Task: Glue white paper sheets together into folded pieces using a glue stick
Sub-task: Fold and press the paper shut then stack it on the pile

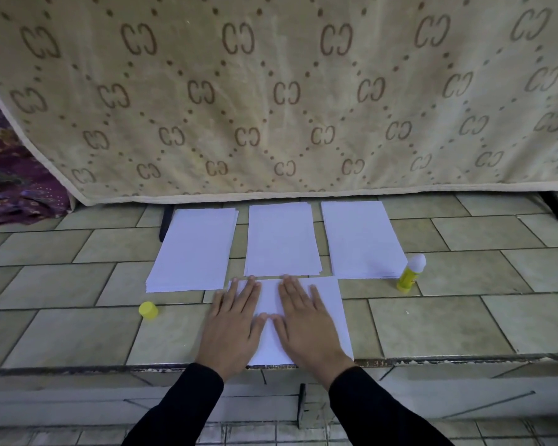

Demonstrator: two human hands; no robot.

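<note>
left hand (231, 323) and right hand (306, 323) flat, fingers straight, pressing white sheet (331, 304)

Front sheet (322, 304), left stack (194, 249), middle stack (282, 239), right stack (361, 239): all plain white, no print. Glue stick (409, 275): yellow body, white tip. Cap (148, 310): solid yellow. Tabletop (78, 329): pale green tile pattern, dark joint lines. Blanket (271, 107): beige, brown double-C monograms in a dotted diamond grid, cream edging. Cloth (10, 175) far left: purple, floral. Sleeves (181, 410): black.
</note>
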